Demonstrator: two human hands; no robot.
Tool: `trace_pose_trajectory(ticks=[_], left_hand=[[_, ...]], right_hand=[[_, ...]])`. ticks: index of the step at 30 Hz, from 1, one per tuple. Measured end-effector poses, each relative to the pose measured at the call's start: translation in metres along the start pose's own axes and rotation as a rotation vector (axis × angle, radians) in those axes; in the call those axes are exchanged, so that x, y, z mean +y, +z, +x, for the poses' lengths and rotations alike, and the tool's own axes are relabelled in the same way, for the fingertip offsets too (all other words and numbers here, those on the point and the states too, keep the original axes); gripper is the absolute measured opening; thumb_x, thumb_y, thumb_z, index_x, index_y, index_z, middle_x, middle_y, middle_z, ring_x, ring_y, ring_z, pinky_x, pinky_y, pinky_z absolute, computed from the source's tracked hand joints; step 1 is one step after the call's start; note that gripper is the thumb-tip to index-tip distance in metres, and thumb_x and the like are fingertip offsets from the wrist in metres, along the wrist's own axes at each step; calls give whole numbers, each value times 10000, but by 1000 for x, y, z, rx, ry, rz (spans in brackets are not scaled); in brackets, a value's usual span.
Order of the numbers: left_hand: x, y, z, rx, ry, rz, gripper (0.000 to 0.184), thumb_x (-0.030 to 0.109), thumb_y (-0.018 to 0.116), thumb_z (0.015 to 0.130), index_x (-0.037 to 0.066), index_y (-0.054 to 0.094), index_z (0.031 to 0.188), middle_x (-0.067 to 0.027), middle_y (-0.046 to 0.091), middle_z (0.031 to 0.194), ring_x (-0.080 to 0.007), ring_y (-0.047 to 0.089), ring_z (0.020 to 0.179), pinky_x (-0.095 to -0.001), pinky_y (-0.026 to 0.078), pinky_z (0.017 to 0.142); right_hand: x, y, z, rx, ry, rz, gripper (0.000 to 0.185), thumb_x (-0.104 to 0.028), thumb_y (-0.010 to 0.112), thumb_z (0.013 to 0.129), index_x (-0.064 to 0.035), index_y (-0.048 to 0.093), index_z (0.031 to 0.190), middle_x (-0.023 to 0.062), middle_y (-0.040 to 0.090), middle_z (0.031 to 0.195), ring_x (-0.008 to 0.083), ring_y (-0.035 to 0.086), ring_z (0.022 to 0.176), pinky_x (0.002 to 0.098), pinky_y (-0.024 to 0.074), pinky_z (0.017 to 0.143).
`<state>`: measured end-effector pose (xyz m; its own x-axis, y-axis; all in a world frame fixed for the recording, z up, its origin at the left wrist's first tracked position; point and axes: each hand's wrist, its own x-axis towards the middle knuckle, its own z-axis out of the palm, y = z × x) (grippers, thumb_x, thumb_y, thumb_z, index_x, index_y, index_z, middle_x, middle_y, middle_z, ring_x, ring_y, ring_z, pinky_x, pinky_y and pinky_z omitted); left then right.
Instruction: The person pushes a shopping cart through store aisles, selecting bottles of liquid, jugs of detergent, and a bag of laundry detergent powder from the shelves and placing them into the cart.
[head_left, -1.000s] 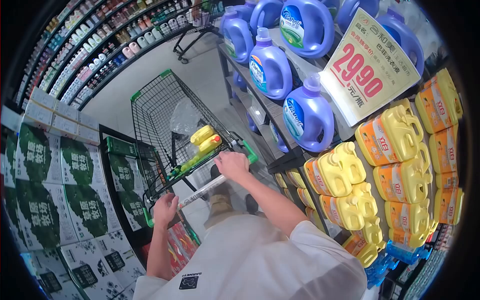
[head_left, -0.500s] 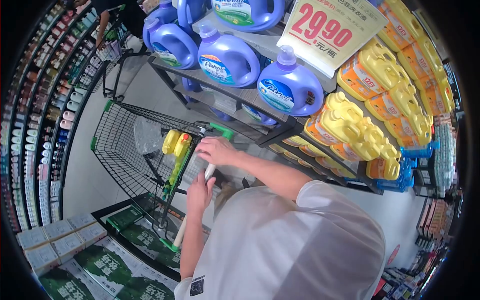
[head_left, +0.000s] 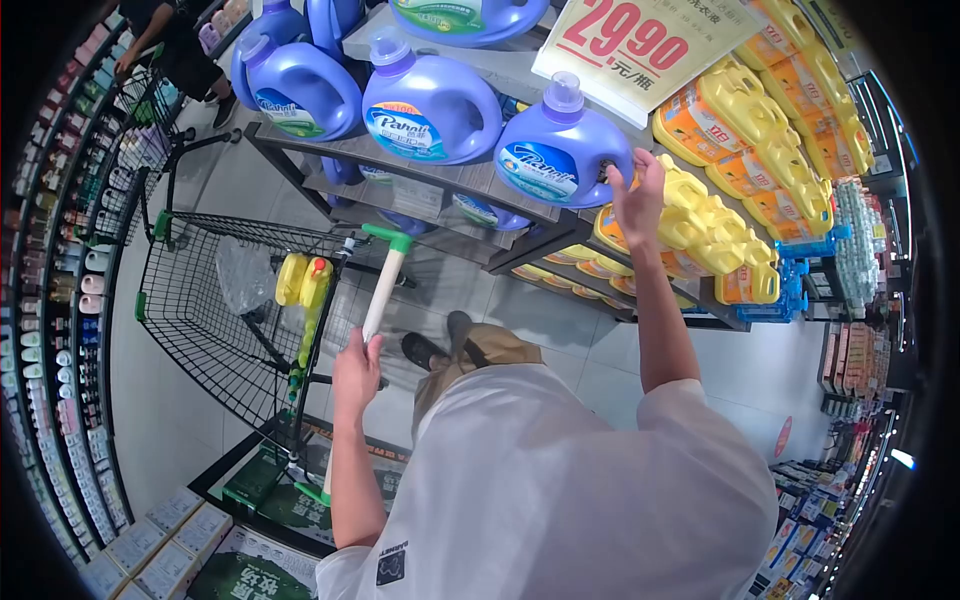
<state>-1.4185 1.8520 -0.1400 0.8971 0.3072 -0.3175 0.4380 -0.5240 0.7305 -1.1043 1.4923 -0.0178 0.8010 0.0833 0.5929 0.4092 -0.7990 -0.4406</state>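
My left hand [head_left: 355,370] is wrapped round the pale handle bar [head_left: 384,290] of a black wire shopping cart [head_left: 215,330]. Inside the cart are a crumpled clear plastic bag [head_left: 245,275] and yellow bottles [head_left: 305,281]. On the shelf to the right, my right hand [head_left: 637,202] is raised at the handle side of a purple laundry detergent bottle [head_left: 553,150]. Its fingers and thumb are spread around the rear of the bottle's handle; whether they touch it I cannot tell. Another purple bottle [head_left: 425,112] stands to its left.
A price sign [head_left: 640,55] stands above the bottles. Yellow jugs [head_left: 745,150] are stacked on the right. Cartons [head_left: 165,545] lie at lower left, beside the cart. Along the left runs a full shelf [head_left: 75,300]. Another person [head_left: 165,45] stands with a cart at upper left.
My right hand has left the cart handle and moved right and up to the detergent bottle. My left hand stays on the bar. The view has shifted, with the cart now farther left.
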Motion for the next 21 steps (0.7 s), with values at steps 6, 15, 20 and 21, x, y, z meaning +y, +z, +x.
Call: trace_pose_trajectory(ticks=[6, 15, 20, 21], left_hand=[[-20, -8, 8, -5, -2, -23, 325, 333, 523, 1012, 9, 537, 1034, -235, 597, 645, -479, 592, 653, -521, 441, 560], [-9, -14, 9, -23, -65, -146, 380, 366, 527, 1005, -6, 595, 1034, -169, 652, 675, -290, 677, 604, -389, 504, 557], [-19, -8, 10, -6, -79, -249, 492, 441, 559, 967, -40, 628, 1040, -133, 651, 678, -217, 665, 609, -351, 492, 558], [-20, -7, 8, -6, -85, -248, 492, 441, 559, 967, -40, 628, 1040, -133, 651, 678, -217, 665, 609, -351, 492, 558]], right_hand=[[22, 8, 3, -220, 250, 122, 631, -203, 785, 806, 29, 475, 1304, 210, 547, 1217, 341, 550, 1137, 401, 470, 952], [16, 11, 7, -187, 253, 129, 568, -284, 794, 815, 20, 506, 1199, 209, 610, 1107, 350, 612, 1023, 406, 485, 879], [-1, 6, 5, -281, 393, 162, 473, -346, 816, 789, 3, 596, 1021, 161, 695, 864, 288, 680, 791, 371, 525, 735], [-2, 5, 3, -313, 430, 214, 454, -350, 822, 782, 3, 616, 978, 158, 696, 839, 274, 682, 773, 361, 526, 727]])
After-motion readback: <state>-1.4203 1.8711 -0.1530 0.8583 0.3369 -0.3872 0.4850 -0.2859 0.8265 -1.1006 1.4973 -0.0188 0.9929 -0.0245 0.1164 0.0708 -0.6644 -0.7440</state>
